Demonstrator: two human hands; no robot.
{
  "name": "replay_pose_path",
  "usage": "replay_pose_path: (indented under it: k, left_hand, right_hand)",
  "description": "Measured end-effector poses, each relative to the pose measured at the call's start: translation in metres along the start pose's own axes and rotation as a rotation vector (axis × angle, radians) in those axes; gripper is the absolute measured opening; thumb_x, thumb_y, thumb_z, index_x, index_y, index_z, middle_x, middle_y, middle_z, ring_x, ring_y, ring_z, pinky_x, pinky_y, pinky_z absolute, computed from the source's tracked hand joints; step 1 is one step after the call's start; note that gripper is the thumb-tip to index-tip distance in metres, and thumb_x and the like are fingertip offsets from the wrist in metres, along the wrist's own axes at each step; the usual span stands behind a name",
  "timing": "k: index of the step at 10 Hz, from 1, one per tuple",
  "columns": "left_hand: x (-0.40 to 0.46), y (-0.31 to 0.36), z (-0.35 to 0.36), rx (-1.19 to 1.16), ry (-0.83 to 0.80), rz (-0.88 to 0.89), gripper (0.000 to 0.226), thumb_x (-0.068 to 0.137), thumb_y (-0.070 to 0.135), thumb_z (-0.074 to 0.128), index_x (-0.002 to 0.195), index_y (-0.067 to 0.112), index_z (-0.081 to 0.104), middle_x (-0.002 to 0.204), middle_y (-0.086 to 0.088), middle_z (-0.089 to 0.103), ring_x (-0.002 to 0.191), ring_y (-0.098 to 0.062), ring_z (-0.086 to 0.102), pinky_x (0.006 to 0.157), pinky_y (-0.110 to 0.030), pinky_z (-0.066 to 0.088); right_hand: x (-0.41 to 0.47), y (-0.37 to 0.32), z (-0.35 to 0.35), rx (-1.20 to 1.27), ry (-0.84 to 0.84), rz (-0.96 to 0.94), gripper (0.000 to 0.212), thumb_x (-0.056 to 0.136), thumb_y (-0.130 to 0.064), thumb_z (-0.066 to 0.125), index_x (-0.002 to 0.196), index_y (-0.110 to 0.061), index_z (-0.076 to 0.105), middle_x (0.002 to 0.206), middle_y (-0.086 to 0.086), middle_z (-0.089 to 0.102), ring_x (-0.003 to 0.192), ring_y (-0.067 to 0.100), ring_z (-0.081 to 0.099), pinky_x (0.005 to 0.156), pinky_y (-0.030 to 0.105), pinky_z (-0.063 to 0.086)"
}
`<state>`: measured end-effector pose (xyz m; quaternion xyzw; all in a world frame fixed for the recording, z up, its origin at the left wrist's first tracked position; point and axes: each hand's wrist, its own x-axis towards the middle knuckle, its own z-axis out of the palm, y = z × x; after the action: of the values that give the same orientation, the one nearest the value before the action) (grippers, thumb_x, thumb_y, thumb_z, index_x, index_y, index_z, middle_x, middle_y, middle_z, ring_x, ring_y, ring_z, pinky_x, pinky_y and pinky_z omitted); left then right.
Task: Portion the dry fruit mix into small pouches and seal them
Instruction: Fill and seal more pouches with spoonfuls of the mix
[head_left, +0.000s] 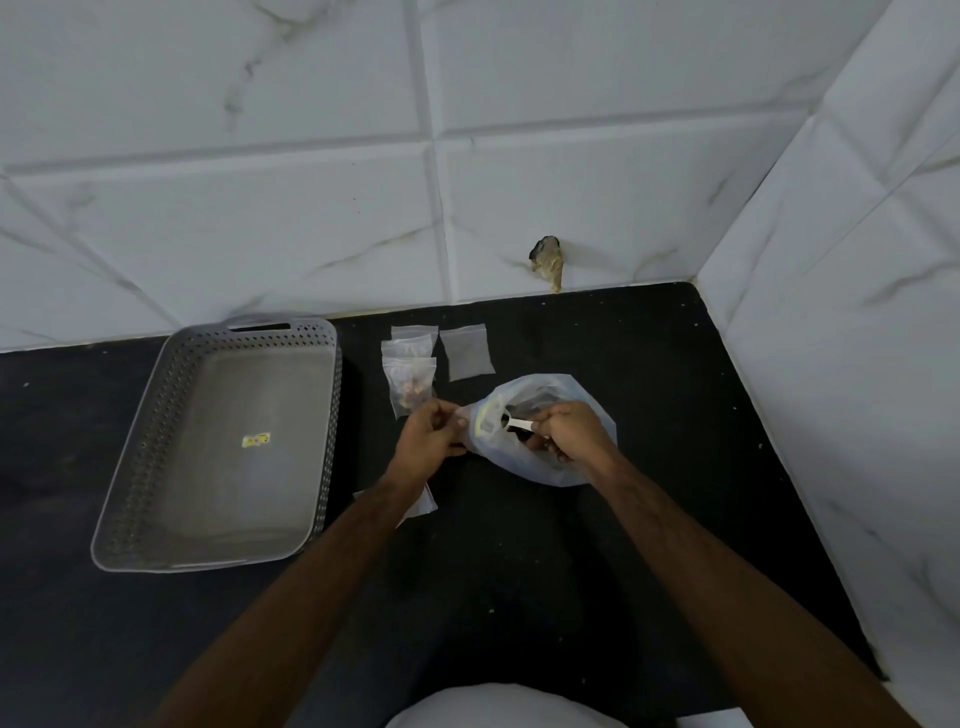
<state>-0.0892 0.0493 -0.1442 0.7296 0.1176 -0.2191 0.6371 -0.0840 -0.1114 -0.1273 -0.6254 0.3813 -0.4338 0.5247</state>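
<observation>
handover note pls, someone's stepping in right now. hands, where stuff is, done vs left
Left hand: pinches the rim of the big bag, holding it open.
Right hand: grip on a white spoon, its bowl in the bag's mouth.
Filled pouches: a few stacked behind the left hand, on the black counter.
Empty pouch: flat, right of the stack. Another pouch lies partly under the left wrist.
Tray: left side, holds no pouches.
Done: a few pouches filled; seals too small to tell.
Left: scoop, fill the remaining pouches, seal them.
</observation>
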Motion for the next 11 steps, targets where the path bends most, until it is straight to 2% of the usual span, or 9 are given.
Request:
replay_pose_path:
  k: [1, 2, 4, 5, 6, 7, 9, 10, 11]
  left_hand:
    - [0.003, -0.005, -0.002, 0.071, 0.079, 0.001, 0.008, 0.100, 0.012, 0.060, 0.108, 0.011, 0.061, 0.112, -0.011, 0.070, 0.097, -0.022, 0.073, 0.075, -0.031, 0.062]
    - [0.003, -0.002, -0.002, 0.089, 0.103, 0.011, 0.009, 0.100, 0.012, 0.059, 0.108, 0.015, 0.061, 0.113, -0.008, 0.070, 0.099, -0.019, 0.072, 0.080, -0.034, 0.063]
    - [-0.012, 0.006, -0.008, 0.264, 0.066, 0.161, 0.027, 0.099, 0.007, 0.059, 0.119, 0.024, 0.057, 0.123, 0.005, 0.061, 0.116, -0.015, 0.062, 0.099, -0.040, 0.056]
    - [-0.031, 0.005, -0.024, 0.476, 0.079, 0.455, 0.037, 0.095, 0.003, 0.063, 0.128, 0.019, 0.056, 0.130, 0.003, 0.055, 0.121, -0.012, 0.057, 0.102, -0.037, 0.053]
    - [-0.043, -0.004, -0.044, 0.665, 0.117, 0.580, 0.035, 0.094, 0.015, 0.065, 0.126, 0.025, 0.056, 0.129, 0.004, 0.054, 0.118, -0.011, 0.055, 0.100, -0.038, 0.051]
    - [-0.064, -0.028, -0.079, 0.837, 0.149, 0.466, 0.046, 0.090, 0.045, 0.066, 0.131, 0.031, 0.053, 0.132, 0.007, 0.051, 0.119, -0.013, 0.053, 0.100, -0.042, 0.049]
    - [-0.074, -0.048, -0.078, 1.211, 0.023, 0.227, 0.102, 0.073, 0.070, 0.073, 0.155, 0.026, 0.030, 0.155, 0.003, 0.035, 0.143, -0.020, 0.034, 0.118, -0.041, 0.027]
    - [-0.070, -0.051, -0.070, 1.289, 0.064, 0.207, 0.101, 0.075, 0.070, 0.070, 0.156, 0.026, 0.029, 0.155, 0.001, 0.035, 0.142, -0.022, 0.035, 0.117, -0.043, 0.029]
    - [-0.066, -0.055, -0.067, 1.305, 0.101, 0.173, 0.077, 0.084, 0.061, 0.067, 0.147, 0.026, 0.040, 0.145, 0.000, 0.041, 0.134, -0.022, 0.041, 0.112, -0.044, 0.034]
  right_hand:
    - [0.043, -0.015, -0.038, -0.735, -1.189, 0.453, 0.018, 0.094, -0.007, 0.060, 0.081, -0.012, 0.071, 0.070, 0.000, 0.069, 0.073, 0.018, 0.065, 0.087, 0.041, 0.055]
    - [0.054, -0.021, -0.054, -0.761, -1.216, 0.415, 0.017, 0.097, -0.010, 0.059, 0.087, -0.020, 0.069, 0.078, 0.000, 0.073, 0.075, 0.011, 0.064, 0.085, 0.034, 0.054]
    - [0.056, -0.027, -0.083, -0.553, -1.128, 0.543, 0.018, 0.099, -0.009, 0.057, 0.100, -0.016, 0.073, 0.092, 0.006, 0.075, 0.073, 0.013, 0.063, 0.065, 0.029, 0.048]
    - [0.064, -0.034, -0.095, -0.392, -1.104, 0.638, 0.018, 0.098, -0.006, 0.057, 0.103, -0.010, 0.073, 0.089, 0.011, 0.074, 0.065, 0.013, 0.060, 0.059, 0.026, 0.047]
    - [0.064, -0.035, -0.099, -0.330, -1.111, 0.666, 0.017, 0.097, -0.005, 0.058, 0.102, -0.007, 0.073, 0.085, 0.013, 0.072, 0.060, 0.013, 0.058, 0.056, 0.026, 0.046]
    - [0.056, -0.037, -0.102, -0.290, -1.115, 0.706, 0.015, 0.096, -0.006, 0.060, 0.103, -0.007, 0.073, 0.078, 0.009, 0.072, 0.059, 0.013, 0.056, 0.056, 0.026, 0.045]
    - [0.033, -0.042, -0.104, -0.240, -1.180, 0.723, 0.015, 0.096, -0.007, 0.060, 0.104, -0.004, 0.073, 0.076, 0.010, 0.071, 0.060, 0.014, 0.054, 0.055, 0.027, 0.042]
    - [0.027, -0.046, -0.104, -0.243, -1.196, 0.710, 0.016, 0.096, -0.007, 0.059, 0.105, -0.003, 0.072, 0.076, 0.009, 0.071, 0.060, 0.014, 0.054, 0.056, 0.027, 0.042]
    - [0.022, -0.051, -0.106, -0.246, -1.217, 0.702, 0.016, 0.097, -0.007, 0.059, 0.105, -0.004, 0.072, 0.076, 0.008, 0.071, 0.060, 0.013, 0.055, 0.057, 0.027, 0.043]
